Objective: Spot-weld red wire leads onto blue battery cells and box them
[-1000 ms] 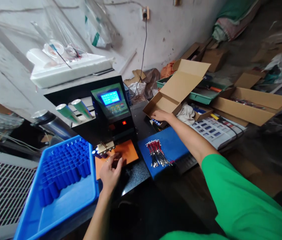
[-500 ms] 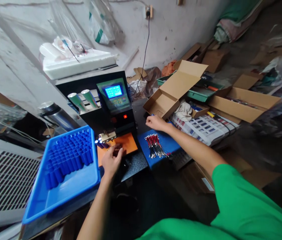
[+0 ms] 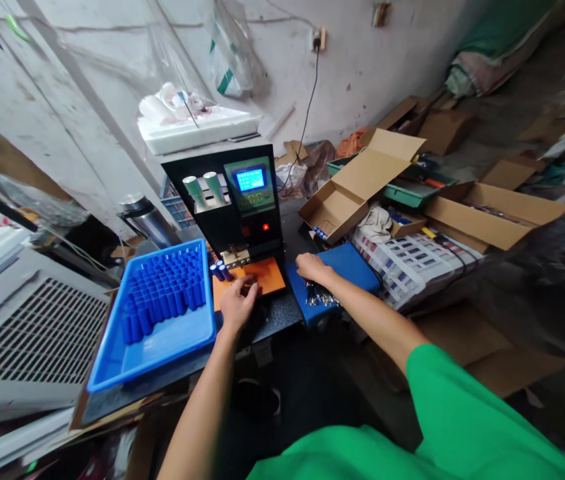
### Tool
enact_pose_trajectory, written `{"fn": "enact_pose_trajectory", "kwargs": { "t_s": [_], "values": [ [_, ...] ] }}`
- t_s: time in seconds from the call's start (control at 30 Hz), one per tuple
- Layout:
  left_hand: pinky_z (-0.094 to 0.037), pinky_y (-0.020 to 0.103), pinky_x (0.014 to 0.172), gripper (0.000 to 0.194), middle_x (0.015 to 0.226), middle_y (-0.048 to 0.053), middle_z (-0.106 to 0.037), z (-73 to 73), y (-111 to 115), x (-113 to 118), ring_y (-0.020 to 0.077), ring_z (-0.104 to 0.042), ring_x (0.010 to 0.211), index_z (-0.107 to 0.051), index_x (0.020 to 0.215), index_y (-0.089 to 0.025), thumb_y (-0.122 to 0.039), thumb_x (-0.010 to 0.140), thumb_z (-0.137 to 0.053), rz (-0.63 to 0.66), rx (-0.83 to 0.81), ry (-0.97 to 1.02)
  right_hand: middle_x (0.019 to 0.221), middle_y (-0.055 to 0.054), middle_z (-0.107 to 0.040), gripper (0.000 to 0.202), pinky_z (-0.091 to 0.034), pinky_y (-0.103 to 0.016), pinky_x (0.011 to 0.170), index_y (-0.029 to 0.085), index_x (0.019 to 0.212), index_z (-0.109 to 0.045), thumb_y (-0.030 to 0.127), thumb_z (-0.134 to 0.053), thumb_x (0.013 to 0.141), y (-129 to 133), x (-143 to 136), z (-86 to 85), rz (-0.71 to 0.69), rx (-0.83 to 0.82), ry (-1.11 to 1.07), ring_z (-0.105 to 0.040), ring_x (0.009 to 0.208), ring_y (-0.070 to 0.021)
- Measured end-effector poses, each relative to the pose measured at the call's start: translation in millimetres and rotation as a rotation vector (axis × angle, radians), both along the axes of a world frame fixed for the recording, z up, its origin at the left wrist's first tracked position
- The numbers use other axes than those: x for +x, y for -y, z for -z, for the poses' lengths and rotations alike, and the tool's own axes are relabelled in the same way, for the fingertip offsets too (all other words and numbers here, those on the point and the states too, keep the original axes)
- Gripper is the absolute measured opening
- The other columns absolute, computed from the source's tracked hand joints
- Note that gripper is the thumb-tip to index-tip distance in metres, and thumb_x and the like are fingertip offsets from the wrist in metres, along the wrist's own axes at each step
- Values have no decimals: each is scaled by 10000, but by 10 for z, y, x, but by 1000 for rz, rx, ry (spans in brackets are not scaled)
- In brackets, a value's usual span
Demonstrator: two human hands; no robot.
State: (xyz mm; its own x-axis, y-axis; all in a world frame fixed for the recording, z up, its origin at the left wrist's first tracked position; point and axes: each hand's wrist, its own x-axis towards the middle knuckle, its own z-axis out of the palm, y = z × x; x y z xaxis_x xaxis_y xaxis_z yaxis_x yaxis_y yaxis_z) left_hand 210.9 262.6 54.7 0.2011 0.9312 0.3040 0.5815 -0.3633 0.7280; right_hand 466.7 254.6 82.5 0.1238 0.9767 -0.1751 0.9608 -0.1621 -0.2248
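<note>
My left hand (image 3: 238, 303) rests at the front edge of an orange board (image 3: 271, 275), its thumb apart from the bent fingers. Just beyond its fingertips, a pair of blue cylindrical cells (image 3: 219, 271) stands below the head of a black machine (image 3: 212, 230) with a lit screen. Over on the blue mat (image 3: 357, 267), my right hand (image 3: 312, 268) is closed above a bundle of wire leads (image 3: 318, 295) and covers their upper ends. Whatever its fingertips grip is hidden. Several blue cells (image 3: 319, 233) lie at the near corner of an open cardboard box (image 3: 337, 203).
On the left, a blue plastic tray (image 3: 149, 372) holds rows of blue cells (image 3: 169, 287). A steel flask (image 3: 147, 217) stands behind it. White foam (image 3: 202, 130) lies on the machine. To the right are a strapped package (image 3: 402, 257) and another open carton (image 3: 497, 207).
My right hand has come back from beside the cardboard box to the wire leads. Blue cells now show at the box's corner. My left hand stays on the board; the view has shifted.
</note>
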Motion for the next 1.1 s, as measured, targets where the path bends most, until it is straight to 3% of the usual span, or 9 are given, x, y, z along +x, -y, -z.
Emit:
{"fn": "enact_pose_trajectory", "kwargs": {
  "t_s": [0.33,0.47,0.6,0.73,0.93,1.1],
  "values": [
    [-489,308,766,375,912,18,-748,-45,22,28,205,-701,869,-731,1075,-222,-460,824,-588,-22,4,-24,1115,-228,-692,284,-512,-364,905,93,1086,-733,77,-589,843,-33,15,66,107,4,-77,-654,1141,-339],
    [-487,308,777,360,914,16,-751,-49,26,26,209,-702,890,-730,1074,-228,-451,829,-590,-24,-5,-29,1018,-163,-724,162,-511,-279,824,126,969,-757,164,-664,842,-112,99,177,136,46,-185,-689,1037,-273],
    [-489,315,775,366,917,26,-753,-34,16,20,220,-701,882,-733,1076,-225,-460,830,-596,-28,1,-32,724,-54,-690,103,-443,-173,611,115,769,-728,213,-753,787,-168,239,271,178,156,-490,-663,715,-140],
    [-490,304,759,361,917,24,-751,-2,-11,11,215,-701,873,-732,1082,-227,-461,836,-606,-16,7,-31,457,27,-493,222,-326,-176,416,117,642,-626,235,-801,708,-129,375,264,340,237,-984,-441,415,-82],
    [-479,295,731,371,946,22,-752,-37,1,23,194,-687,808,-731,1069,-223,-478,836,-597,-17,26,-24,462,42,-469,280,-280,-148,372,124,714,-583,298,-803,721,-6,555,134,461,400,-1293,-380,388,-52],
    [-476,291,706,425,911,29,-742,-69,5,25,194,-675,784,-732,1075,-210,-522,825,-588,-14,0,-9,501,49,-472,333,-296,-158,394,132,761,-562,377,-783,719,80,611,75,418,582,-1430,-383,418,-51]
  ]
}}
